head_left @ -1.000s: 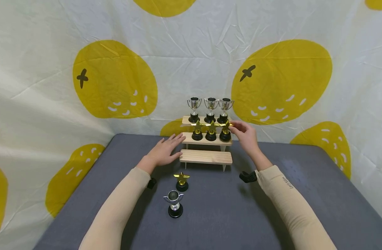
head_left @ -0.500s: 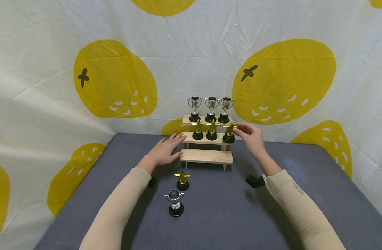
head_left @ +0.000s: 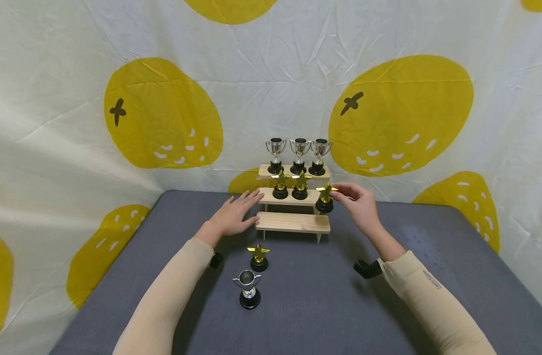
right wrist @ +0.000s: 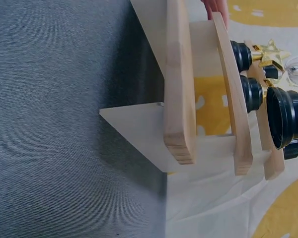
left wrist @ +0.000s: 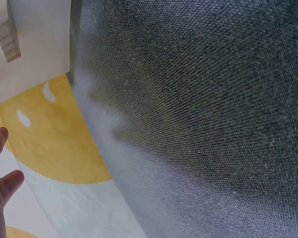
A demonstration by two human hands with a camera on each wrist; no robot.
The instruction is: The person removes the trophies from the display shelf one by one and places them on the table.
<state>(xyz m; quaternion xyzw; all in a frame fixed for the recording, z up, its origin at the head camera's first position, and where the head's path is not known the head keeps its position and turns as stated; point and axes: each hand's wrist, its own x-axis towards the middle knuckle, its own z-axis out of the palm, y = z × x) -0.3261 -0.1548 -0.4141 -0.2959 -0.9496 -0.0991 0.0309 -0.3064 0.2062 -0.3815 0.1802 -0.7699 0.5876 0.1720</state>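
Star, glossy gold on a round black base, is pinched by the right hand's fingertips before the middle shelf's right end. Left hand, fingers spread, is at the grained wooden rack's left end.

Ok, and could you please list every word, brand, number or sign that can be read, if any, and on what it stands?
No text is readable.
Right sleeve: grey print, too small and blurred.
Backdrop: dark cross-shaped marks, drawings rather than letters.
Star trophies, silver cups, wooden stand: none visible.
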